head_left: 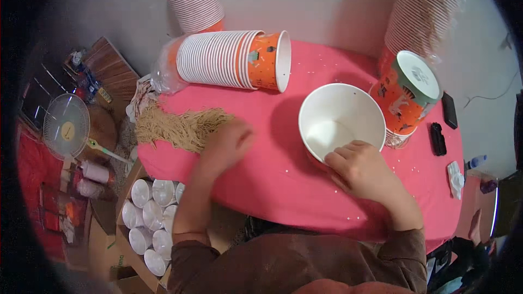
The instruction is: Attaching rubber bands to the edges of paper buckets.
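My right hand is closed over the near rim of a white-lined paper bucket, thumb outside and fingers curled over the edge. The bucket stands tilted slightly toward me, and its inside looks bare and white. My left hand is at the right end of a flattened heap of thin tan strands. Its fingers are curled in, slightly blurred, and whatever they hold is hidden. A nested stack of orange-printed paper buckets lies on its side behind the heap, partly in clear plastic.
An upside-down orange bucket with a green base stands right of the white-lined one. Tall bucket stacks rise behind. A black clip-like object, a crumpled tissue and white specks lie on the pink cloth. A carton holds several white cups.
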A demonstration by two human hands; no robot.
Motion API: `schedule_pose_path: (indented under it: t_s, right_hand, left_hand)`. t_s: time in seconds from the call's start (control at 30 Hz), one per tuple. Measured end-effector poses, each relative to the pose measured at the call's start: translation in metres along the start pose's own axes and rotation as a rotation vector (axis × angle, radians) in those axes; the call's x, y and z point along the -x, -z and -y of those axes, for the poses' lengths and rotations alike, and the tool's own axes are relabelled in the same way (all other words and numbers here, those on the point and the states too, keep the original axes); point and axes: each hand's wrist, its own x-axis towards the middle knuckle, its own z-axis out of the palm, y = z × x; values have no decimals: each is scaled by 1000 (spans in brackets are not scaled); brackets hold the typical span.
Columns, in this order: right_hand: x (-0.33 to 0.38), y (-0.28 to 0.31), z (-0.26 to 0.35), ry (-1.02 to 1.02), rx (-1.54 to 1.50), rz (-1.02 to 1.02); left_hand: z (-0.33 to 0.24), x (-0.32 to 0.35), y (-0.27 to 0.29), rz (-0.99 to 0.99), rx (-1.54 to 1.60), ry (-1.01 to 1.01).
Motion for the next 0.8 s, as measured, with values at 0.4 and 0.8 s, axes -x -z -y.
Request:
schedule_pose_path:
  t_s: [0.4, 0.8]
  right_hand:
    - [0, -2, -1, -32, -17, 15]
    - [-1, -2, 0, -52, -17, -5]
  left_hand:
    - [82, 12, 27, -151, -275, 101]
    - [54, 14, 36, -321, -325, 194]
